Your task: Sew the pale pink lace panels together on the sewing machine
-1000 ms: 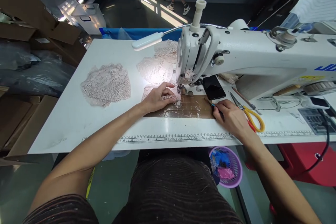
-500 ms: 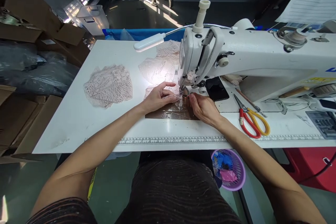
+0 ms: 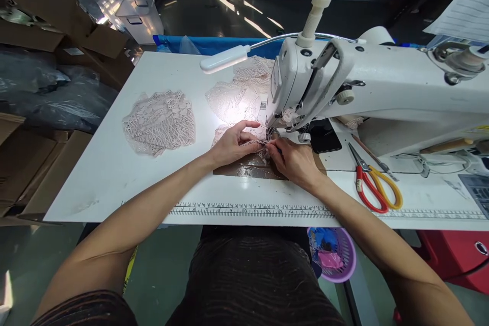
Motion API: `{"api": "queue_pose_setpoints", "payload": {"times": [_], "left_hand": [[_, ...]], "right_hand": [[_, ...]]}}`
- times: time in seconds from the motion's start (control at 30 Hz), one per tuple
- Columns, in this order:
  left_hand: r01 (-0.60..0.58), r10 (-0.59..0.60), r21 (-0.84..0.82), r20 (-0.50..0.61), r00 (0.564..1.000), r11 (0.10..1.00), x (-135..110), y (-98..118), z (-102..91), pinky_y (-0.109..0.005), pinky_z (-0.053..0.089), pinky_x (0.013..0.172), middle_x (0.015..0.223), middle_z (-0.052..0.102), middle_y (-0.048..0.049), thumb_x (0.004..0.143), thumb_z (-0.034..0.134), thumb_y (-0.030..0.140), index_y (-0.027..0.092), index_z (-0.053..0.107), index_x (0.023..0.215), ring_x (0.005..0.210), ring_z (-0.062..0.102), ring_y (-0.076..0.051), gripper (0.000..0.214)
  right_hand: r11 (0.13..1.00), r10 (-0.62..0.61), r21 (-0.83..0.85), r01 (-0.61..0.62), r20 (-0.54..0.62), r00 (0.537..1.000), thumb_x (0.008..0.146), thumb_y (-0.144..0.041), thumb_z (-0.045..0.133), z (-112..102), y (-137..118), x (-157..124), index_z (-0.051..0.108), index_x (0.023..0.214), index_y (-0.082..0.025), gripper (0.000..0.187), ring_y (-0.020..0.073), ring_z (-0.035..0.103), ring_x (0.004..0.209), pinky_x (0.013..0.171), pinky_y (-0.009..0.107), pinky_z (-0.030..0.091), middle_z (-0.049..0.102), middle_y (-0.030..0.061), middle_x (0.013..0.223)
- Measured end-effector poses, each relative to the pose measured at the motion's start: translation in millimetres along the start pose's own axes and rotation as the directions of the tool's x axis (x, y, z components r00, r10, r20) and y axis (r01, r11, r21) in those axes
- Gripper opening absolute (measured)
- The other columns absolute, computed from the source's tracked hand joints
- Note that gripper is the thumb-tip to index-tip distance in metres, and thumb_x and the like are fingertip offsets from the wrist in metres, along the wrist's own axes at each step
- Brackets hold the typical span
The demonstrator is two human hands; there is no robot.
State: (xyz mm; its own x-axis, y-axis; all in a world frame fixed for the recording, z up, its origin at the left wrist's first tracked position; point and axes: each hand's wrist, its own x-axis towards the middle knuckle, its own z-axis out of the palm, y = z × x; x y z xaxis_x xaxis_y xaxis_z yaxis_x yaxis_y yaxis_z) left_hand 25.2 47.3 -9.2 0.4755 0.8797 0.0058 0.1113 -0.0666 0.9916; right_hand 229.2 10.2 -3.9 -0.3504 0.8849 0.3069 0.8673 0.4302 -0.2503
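My left hand (image 3: 233, 143) rests on a small pink lace piece (image 3: 223, 134) in front of the needle of the white sewing machine (image 3: 367, 89), thumb and fingers pinching its edge. My right hand (image 3: 292, 159) meets it from the right, fingertips pinched on the same lace just below the presser foot (image 3: 272, 133). What else the right fingers hold is hidden. A brown taped patch (image 3: 244, 169) lies under both hands.
A pile of lace (image 3: 159, 121) lies at left on the white table (image 3: 114, 173), more lace (image 3: 237, 94) under the lamp (image 3: 223, 58). Red and yellow scissors (image 3: 376, 186), a black phone (image 3: 324, 138), a purple basket (image 3: 332, 253) below. Cardboard boxes at left.
My right hand left the spot near the scissors and moved left to the needle, joining my left hand on the lace. The view shifted slightly right.
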Motion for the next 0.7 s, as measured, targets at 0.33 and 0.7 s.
{"api": "queue_pose_setpoints", "payload": {"times": [0.33, 0.7], "left_hand": [[0.039, -0.039, 0.001, -0.035, 0.999, 0.999, -1.6, 2.8, 1.9, -0.024, 0.047, 0.066, 0.078, 0.072, 0.0007, 0.082, 0.074, 0.029, 0.015, 0.045, 0.127, 0.069, 0.065, -0.011, 0.055], [-0.535, 0.426, 0.646, 0.337, 0.840, 0.544, -3.4, -1.0, -7.9, -0.036, 0.048, 0.077, 0.090, 0.073, -0.0068, 0.086, 0.070, 0.040, 0.015, 0.058, 0.118, 0.081, 0.066, -0.020, 0.043]], "right_hand": [[0.996, 0.050, -0.080, -0.046, 0.048, 0.998, 0.103, -0.046, 0.029, 2.1, -7.6, 8.1, 0.066, 0.091, -0.014, 0.050, 0.0222, 0.060, 0.066, 0.056, 0.030, 0.027, 0.070, 0.0127, 0.081], [0.994, -0.072, 0.070, 0.087, -0.194, 0.978, 0.104, -0.045, 0.030, -13.1, 21.5, -36.5, 0.067, 0.090, -0.017, 0.049, 0.0161, 0.060, 0.063, 0.057, 0.028, 0.036, 0.070, 0.0068, 0.074]]}}
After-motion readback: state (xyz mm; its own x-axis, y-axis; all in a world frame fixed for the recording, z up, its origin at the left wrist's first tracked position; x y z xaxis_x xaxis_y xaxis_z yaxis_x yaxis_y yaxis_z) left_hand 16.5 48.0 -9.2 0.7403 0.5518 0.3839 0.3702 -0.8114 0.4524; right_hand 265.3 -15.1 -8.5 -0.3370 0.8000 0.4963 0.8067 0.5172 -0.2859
